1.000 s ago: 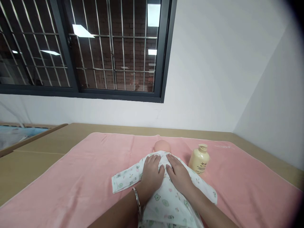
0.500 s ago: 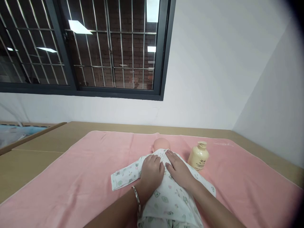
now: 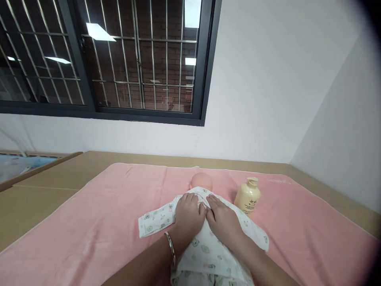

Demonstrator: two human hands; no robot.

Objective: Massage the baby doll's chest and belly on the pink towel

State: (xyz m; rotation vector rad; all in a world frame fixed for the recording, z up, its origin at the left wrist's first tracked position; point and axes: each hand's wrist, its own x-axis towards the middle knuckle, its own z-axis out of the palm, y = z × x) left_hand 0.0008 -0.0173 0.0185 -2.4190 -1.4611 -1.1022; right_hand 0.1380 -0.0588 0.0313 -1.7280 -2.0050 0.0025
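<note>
Both grips flat, unclenched: left hand (image 3: 188, 214) and right hand (image 3: 224, 218) press doll garment (image 3: 208, 250), slightly lower than before; bottle (image 3: 247, 196) at 2 o'clock.

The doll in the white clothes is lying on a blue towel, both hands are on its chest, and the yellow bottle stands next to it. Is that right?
Almost. The towel is pink, not blue, as the head view shows. The rest holds: the left hand and right hand lie flat on the chest of the doll in its white printed garment, and the yellow bottle stands beside it.
</note>
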